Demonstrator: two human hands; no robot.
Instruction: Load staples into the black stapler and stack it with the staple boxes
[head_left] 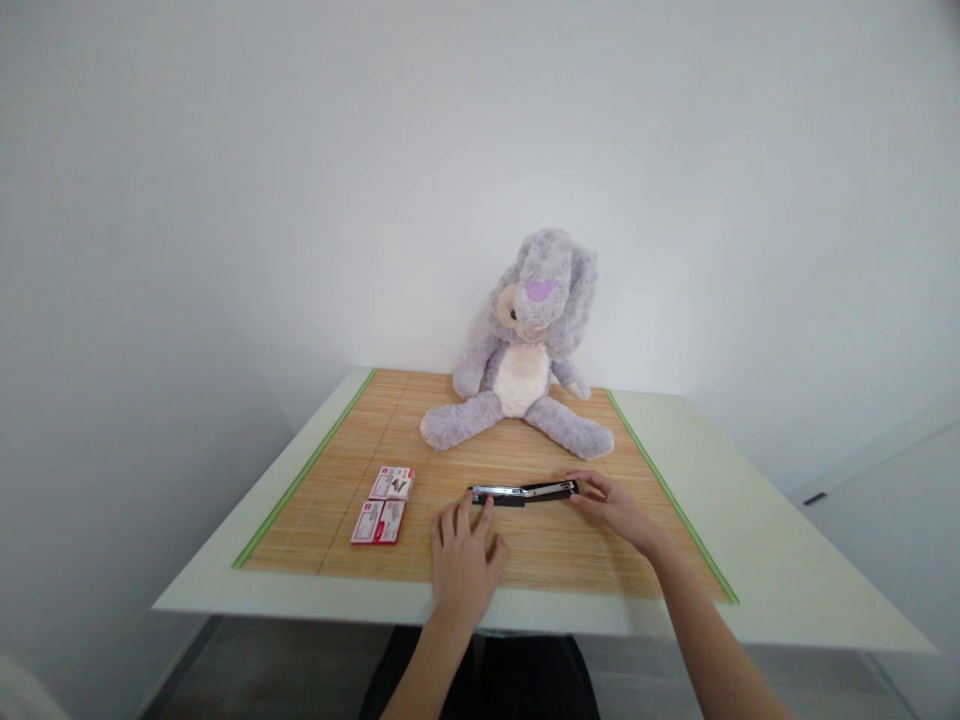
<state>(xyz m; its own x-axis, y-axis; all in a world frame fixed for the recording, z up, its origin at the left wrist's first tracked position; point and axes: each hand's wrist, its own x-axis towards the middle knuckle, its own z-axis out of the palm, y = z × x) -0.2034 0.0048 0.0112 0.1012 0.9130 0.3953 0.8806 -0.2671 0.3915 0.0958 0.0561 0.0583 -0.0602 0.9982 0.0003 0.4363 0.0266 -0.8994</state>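
A black and silver stapler (523,491), opened out flat, lies on the bamboo mat (360,440) in front of me. My left hand (461,558) rests flat on the mat with its fingers spread, the fingertips at the stapler's left end. My right hand (616,508) reaches to the stapler's right end, fingertips touching it. Two small red and white staple boxes (385,504) lie to the left of my hands.
A grey plush rabbit (525,350) sits at the back of the mat against the white wall. The mat has green edges and covers the middle of a pale table (787,530). The table's front edge is right below my wrists.
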